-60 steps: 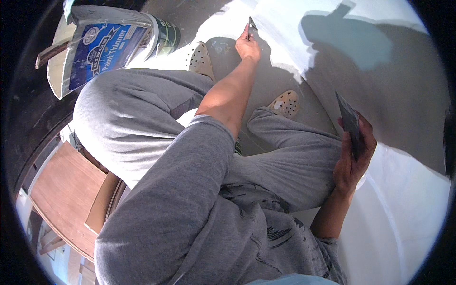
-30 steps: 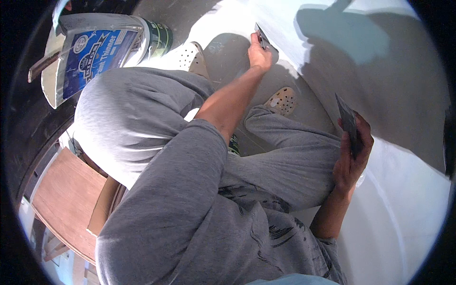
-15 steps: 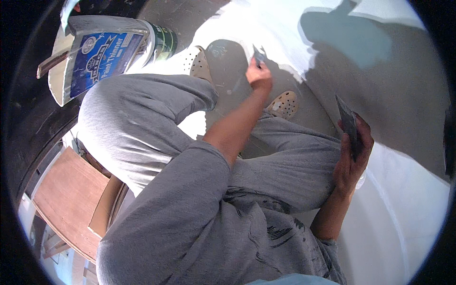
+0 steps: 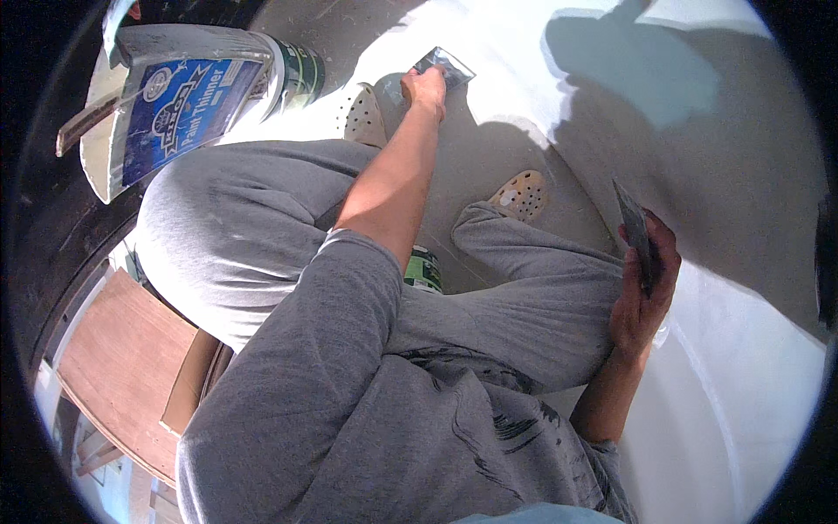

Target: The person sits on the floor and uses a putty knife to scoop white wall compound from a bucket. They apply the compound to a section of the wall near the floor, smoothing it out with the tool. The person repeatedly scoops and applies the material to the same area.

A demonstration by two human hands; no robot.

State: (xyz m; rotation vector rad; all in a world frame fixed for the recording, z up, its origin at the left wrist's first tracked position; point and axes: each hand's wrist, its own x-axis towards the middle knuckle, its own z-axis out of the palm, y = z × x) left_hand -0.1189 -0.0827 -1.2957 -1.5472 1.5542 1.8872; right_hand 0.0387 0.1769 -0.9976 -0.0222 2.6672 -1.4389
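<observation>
My left hand (image 4: pixel 425 89) is stretched out over the grey floor past my feet, its fingers closed on a putty knife. That putty knife (image 4: pixel 454 66) has a wide, shiny metal blade, turned to the right; whether the blade touches the surface under it I cannot tell. Above my right knee, my right hand (image 4: pixel 644 293) grips a second, dark flat-bladed tool, which looks like a broad scraper (image 4: pixel 635 231). Its blade points up and away from me, beside the pale wall surface (image 4: pixel 742 201).
At the far left, a cut-open container with a blue label (image 4: pixel 188 109) holds a wooden stick (image 4: pixel 85 122), next to a green-and-white bucket (image 4: pixel 297 74). Another green container (image 4: pixel 423 269) stands between my legs. A brown wooden panel (image 4: pixel 131 367) lies at lower left. My beige clogs (image 4: pixel 524 194) rest on the floor.
My left hand has moved left and farther away with the putty knife, whose blade now shows its broad face. The green container between my legs has come into fuller view. My right hand has barely moved.
</observation>
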